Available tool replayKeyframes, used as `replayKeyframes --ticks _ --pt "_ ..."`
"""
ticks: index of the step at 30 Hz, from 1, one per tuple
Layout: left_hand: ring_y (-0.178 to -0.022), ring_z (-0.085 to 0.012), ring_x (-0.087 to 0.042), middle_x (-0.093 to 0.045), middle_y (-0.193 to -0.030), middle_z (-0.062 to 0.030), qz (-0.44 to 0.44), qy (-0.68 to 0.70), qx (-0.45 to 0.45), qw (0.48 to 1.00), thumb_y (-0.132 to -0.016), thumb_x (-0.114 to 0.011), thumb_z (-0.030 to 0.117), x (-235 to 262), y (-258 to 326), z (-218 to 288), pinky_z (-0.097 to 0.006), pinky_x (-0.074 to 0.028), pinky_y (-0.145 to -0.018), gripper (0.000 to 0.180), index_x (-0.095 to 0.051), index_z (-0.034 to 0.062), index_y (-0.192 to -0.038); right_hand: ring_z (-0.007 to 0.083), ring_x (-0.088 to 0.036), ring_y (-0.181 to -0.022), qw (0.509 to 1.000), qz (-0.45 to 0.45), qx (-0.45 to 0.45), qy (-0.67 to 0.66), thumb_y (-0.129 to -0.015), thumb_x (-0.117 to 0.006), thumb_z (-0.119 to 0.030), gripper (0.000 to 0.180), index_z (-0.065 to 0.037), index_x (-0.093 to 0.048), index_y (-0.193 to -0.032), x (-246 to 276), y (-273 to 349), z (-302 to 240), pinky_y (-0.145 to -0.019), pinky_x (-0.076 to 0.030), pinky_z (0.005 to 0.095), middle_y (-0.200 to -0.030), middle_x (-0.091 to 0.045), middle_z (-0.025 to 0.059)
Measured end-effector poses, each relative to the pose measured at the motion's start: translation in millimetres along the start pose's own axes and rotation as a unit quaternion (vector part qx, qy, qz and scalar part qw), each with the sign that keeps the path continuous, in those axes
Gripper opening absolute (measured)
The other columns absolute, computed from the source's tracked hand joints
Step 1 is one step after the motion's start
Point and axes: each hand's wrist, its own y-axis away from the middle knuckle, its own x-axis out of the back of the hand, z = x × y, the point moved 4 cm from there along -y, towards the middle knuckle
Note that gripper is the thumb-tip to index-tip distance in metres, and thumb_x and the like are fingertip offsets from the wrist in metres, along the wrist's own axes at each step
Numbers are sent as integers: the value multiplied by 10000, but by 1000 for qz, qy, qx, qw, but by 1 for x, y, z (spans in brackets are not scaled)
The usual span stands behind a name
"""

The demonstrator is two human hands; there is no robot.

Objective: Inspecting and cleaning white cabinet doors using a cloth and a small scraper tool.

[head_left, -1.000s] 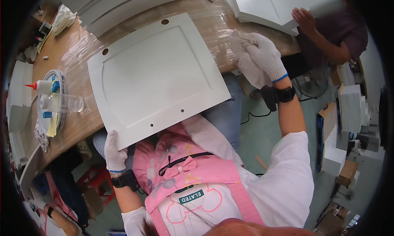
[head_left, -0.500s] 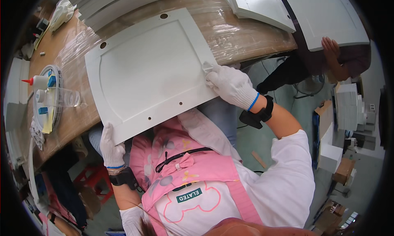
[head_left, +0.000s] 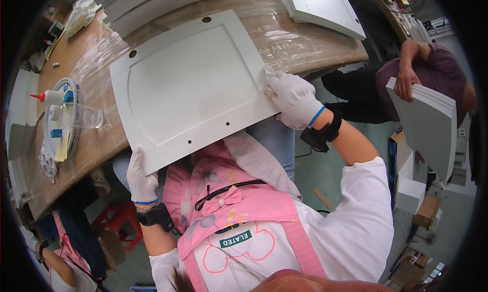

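A white cabinet door (head_left: 188, 84) with a recessed middle lies tilted across the table's near edge and over my lap. Two large dark holes show along its far border and two small ones along its near border. My left hand (head_left: 142, 177), in a white knit glove, grips the near left corner, thumb on top. At the right edge my gloved right hand (head_left: 294, 99) is closed around the border near the corner. A pale crumpled bit shows at its fingertips, and I cannot tell whether it is glove or cloth.
Plastic film covers the brown table (head_left: 96, 139). On its left, a round lid (head_left: 76, 91) carries a red-tipped glue bottle (head_left: 48, 97), a clear cup (head_left: 91, 117) and blue blocks. White panels (head_left: 325, 10) are stacked behind. At right, a co-worker (head_left: 406, 68) holds several panels (head_left: 427, 122).
The door and both my hands have shifted slightly right in view, my grip looking much the same. The co-worker has swung away from the table's right end, carrying the panels down and to the right.
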Motion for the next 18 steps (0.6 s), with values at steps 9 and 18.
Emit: replayKeyframes --ticks 9,18 --pt "-1072 -318 -655 -619 -1212 -166 -9 17 -4 1000 -978 -601 194 -11 3 1 -432 -597 -868 398 -505 -33 -1290 354 -634 -879 993 91 56 -53 -842 -616 -182 177 -140 -634 -1013 -15 -2 -20 -741 -515 467 -978 -634 127" --pt "-1169 -375 -600 -565 -1305 -221 -57 111 -1 992 -1036 -453 388 -10 9 5 -522 -557 -937 532 -435 -43 -1347 165 -611 -771 911 18 -254 -324 -909 -559 -143 230 -14 -675 -1060 47 30 41 -737 -480 310 -820 -645 72"
